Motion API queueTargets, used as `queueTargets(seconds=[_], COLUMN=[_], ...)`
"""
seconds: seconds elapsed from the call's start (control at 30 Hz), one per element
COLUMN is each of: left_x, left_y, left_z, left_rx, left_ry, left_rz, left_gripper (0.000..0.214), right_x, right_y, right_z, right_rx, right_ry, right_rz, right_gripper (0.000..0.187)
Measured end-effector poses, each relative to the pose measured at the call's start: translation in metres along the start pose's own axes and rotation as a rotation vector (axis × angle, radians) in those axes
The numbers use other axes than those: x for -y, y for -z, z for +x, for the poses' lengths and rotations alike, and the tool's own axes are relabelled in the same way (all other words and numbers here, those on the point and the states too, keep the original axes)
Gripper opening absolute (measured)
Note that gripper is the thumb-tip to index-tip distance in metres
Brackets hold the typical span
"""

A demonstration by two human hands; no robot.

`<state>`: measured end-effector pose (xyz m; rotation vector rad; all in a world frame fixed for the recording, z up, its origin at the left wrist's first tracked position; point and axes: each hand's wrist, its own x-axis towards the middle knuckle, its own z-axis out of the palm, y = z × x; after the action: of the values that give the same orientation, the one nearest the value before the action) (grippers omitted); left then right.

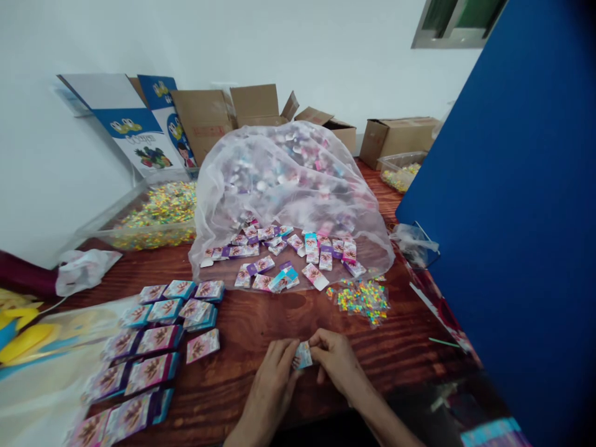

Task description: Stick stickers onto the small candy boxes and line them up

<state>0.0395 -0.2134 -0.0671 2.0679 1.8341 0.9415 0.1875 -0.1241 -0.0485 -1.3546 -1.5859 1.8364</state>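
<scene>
Between my two hands, close to the table's front edge, is a small light-blue printed box [303, 355]. My left hand [274, 375] grips its left side, fingers closed. At its right end, the thumb and fingers of my right hand [336, 359] pinch the box. Just beyond the hands lies a heap of small packets of yellow, green and orange pieces [363, 299]. Stacks of similar small boxes [153, 338] stand in rows to the left. A large white mesh bag [288, 180] full of such boxes spills some onto the table toward me.
A clear plastic tub [153, 214] of colourful pieces stands at the back left, another tub [400, 171] at the back right. Open cardboard cartons [256, 102] line the wall. A tall blue panel [503, 217] closes off the right. A plastic sheet [56, 385] covers the left front.
</scene>
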Motion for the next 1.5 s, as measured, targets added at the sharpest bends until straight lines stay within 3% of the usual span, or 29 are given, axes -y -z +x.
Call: queueTargets(seconds=[0.1, 0.23, 0.43, 0.53, 0.6, 0.67, 0.77, 0.83, 1.0, 1.2, 1.37, 1.5], left_x=[0.001, -0.008, -0.023, -0.017, -0.012, -0.010, -0.020, -0.030, -0.046, -0.047, -0.052, -0.053], left_y=[-0.005, -0.003, 0.015, 0.013, 0.008, 0.005, 0.006, 0.010, 0.014, 0.025, 0.029, 0.024], left_z=[0.004, 0.010, 0.022, 0.024, 0.025, 0.028, 0.033, 0.036, 0.038, 0.037, 0.042, 0.039], left_rx=[-0.002, -0.036, 0.132, 0.114, 0.103, 0.075, -0.020, -0.072, -0.106, 0.002, 0.121, 0.125], left_ry=[-0.014, 0.110, 0.341, 0.385, 0.417, 0.486, 0.636, 0.700, 0.690, 0.595, 0.575, 0.605], left_rz=[0.014, -0.047, -0.430, -0.562, -0.677, -0.818, -0.950, -0.960, -0.913, -0.817, -0.976, -1.053], left_gripper=[0.043, 0.038, 0.032, 0.035, 0.034, 0.035, 0.039, 0.042, 0.046, 0.041, 0.030, 0.030], right_x=[0.000, 0.007, 0.017, 0.019, 0.019, 0.018, 0.014, 0.010, 0.004, 0.004, 0.018, 0.026], right_y=[-0.001, 0.009, 0.026, 0.028, 0.027, 0.025, 0.022, 0.020, 0.015, 0.025, 0.040, 0.042], right_z=[0.001, 0.001, -0.001, -0.004, -0.007, -0.012, -0.021, -0.026, -0.031, -0.029, -0.026, -0.023], right_rx=[-0.032, 0.132, 0.135, 0.174, 0.128, -0.006, -0.214, -0.232, -0.126, -0.098, 0.032, 0.028], right_ry=[0.019, 0.030, 0.194, 0.262, 0.298, 0.349, 0.377, 0.335, 0.295, 0.348, 0.478, 0.557], right_rz=[-0.078, -0.058, -0.116, -0.159, -0.162, -0.165, -0.115, -0.052, 0.074, 0.037, -0.093, -0.113], right_gripper=[0.016, 0.025, 0.017, 0.018, 0.019, 0.020, 0.024, 0.023, 0.033, 0.032, 0.015, 0.009])
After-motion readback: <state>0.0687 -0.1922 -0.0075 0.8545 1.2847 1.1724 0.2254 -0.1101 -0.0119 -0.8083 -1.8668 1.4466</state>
